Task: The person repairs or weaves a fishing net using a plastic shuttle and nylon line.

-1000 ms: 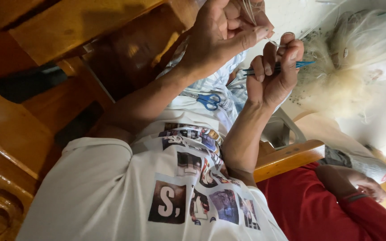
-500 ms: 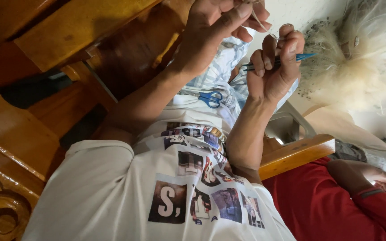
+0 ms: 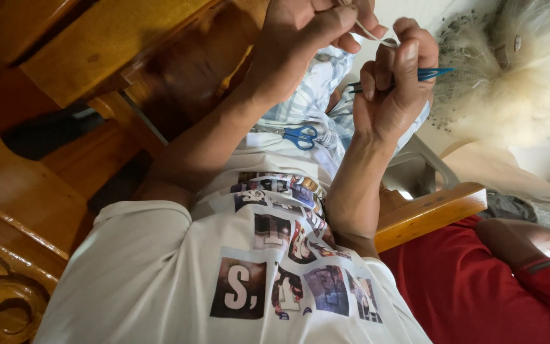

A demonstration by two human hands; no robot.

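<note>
Wooden chair (image 3: 46,191) behind; left hand (image 3: 316,38) now pinches a pale cord (image 3: 370,33) nearer the right hand (image 3: 393,83), closed on a blue tool (image 3: 434,73), cord drawn short between them; scissors (image 3: 300,136) on lap; red sleeve (image 3: 479,293) right.

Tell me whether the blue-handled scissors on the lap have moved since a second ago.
No. The blue-handled scissors lie at the same spot on the pale patterned cloth, just beyond the printed white shirt; only the camera shifted slightly.
</note>
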